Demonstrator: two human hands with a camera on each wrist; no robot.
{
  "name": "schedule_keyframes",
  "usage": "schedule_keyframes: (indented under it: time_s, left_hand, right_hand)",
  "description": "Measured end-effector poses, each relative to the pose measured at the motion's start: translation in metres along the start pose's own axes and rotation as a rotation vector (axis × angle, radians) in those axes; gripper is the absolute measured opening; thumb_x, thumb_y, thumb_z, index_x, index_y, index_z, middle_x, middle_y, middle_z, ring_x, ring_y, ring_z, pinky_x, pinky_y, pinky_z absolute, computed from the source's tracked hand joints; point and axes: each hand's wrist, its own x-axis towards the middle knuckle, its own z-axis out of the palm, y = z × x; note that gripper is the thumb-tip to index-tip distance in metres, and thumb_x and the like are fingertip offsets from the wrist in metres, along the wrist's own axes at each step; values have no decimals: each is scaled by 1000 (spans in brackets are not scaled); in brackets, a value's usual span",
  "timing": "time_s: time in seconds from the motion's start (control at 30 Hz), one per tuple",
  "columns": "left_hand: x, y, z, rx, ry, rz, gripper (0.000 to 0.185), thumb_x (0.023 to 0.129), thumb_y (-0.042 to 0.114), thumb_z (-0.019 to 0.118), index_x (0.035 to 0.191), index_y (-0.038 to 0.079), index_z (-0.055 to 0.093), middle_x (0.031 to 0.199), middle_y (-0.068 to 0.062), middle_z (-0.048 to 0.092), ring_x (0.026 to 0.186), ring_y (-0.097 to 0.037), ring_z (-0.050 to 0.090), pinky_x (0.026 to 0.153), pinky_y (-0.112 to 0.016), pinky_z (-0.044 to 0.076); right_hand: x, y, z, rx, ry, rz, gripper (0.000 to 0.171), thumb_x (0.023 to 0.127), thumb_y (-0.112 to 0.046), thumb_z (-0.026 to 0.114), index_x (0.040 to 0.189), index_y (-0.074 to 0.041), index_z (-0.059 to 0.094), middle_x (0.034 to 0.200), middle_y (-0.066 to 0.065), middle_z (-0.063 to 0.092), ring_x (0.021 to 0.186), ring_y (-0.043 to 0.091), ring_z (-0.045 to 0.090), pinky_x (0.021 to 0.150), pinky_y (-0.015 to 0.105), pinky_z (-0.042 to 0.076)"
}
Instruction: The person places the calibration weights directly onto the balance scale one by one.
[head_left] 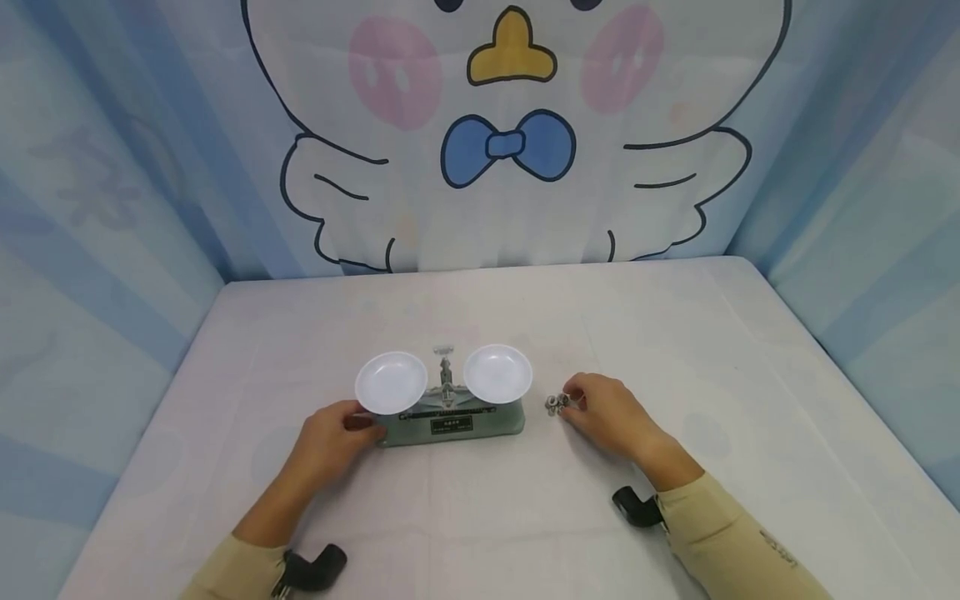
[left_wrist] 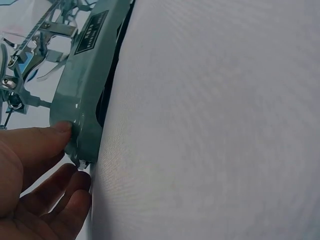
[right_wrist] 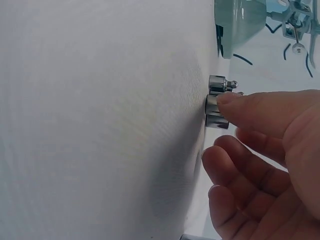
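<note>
A green balance scale [head_left: 450,425] is seen near the middle of the white-covered worktop [head_left: 750,375], carrying two white pans [head_left: 391,382] side by side with a metal pointer post between them; the left end of its base is touched by the left hand [head_left: 330,437], and in the left wrist view a fingertip [left_wrist: 62,129] is pressed against the base's corner while the other fingers are held loosely curled beneath, so this grip is apart and clamped on nothing. A small cluster of shiny metal weights [head_left: 555,404] is set just beside the right end of the scale, standing on the cloth; the cluster is met by the right hand [head_left: 607,412], one weight [right_wrist: 216,102] being touched at the side by an extended finger [right_wrist: 235,100]; whether that grip is pinched on the weight cannot be told; the remaining fingers are relaxed and apart below it.
</note>
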Motion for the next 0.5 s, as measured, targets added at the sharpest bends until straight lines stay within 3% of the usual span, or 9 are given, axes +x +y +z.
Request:
schedule_keyframes:
  time_s: [0.5]
  left_hand:
    - [0,-1,0,3,2,3,41,89,12,75,127,-1,64,122,-20,67,114,-39,62,95,-55,51]
  right_hand:
    - [0,-2,1,-22,2,-30,9,88,-7,73,96,-3,69,90,4,66,83,20,62,77,40,54]
